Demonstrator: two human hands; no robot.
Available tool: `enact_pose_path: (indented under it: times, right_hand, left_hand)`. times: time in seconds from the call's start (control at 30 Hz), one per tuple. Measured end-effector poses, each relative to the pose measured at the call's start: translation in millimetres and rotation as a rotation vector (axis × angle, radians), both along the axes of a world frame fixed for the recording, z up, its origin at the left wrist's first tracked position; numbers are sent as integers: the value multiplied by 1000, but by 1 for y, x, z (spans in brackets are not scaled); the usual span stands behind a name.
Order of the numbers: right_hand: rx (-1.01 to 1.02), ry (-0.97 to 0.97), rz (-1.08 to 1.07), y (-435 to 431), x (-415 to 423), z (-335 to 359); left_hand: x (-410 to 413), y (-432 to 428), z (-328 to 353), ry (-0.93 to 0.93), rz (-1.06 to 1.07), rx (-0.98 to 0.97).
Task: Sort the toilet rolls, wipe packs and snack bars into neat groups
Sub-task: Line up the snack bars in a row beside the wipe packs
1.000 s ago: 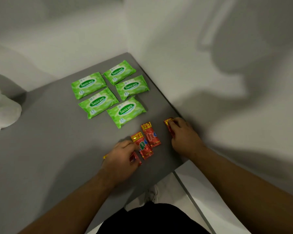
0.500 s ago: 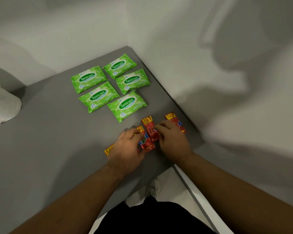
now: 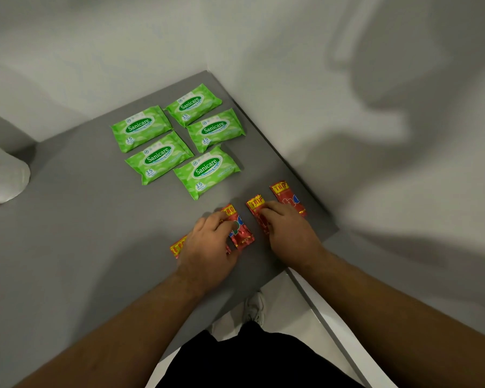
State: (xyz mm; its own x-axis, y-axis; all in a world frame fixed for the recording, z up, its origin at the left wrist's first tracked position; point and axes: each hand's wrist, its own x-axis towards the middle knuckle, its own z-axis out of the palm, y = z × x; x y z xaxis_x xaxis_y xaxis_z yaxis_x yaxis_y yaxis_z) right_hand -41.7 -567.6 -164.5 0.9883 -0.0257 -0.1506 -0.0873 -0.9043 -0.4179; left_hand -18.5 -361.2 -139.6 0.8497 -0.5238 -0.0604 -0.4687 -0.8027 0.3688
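Several green Sanicare wipe packs (image 3: 179, 141) lie grouped at the back of the grey table (image 3: 81, 233). Red snack bars lie in a row near the front right corner. One snack bar (image 3: 287, 197) lies free at the far right. My right hand (image 3: 289, 236) presses its fingers flat on the second snack bar (image 3: 254, 205). A third snack bar (image 3: 241, 232) lies between my hands, touched by the fingertips of my left hand (image 3: 207, 247). That hand also covers a fourth snack bar (image 3: 177, 247). White toilet rolls (image 3: 3, 177) sit at the left edge.
White walls meet behind the table's far right corner. The table's right edge runs close beside the snack bars, and its front edge ends just below my hands. My white shoe (image 3: 254, 306) and the light floor show below.
My hands have spread the snack bars apart. The right hand slid its bar to the right, and the left hand drew its bars left, leaving a gap between the middle two.
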Motion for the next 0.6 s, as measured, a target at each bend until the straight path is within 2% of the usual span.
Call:
enact_pose_path:
  times: [0.6]
  right_hand:
    - [-38, 85, -68, -5, 8, 4]
  left_hand:
    - [-1, -1, 3, 0, -4, 16]
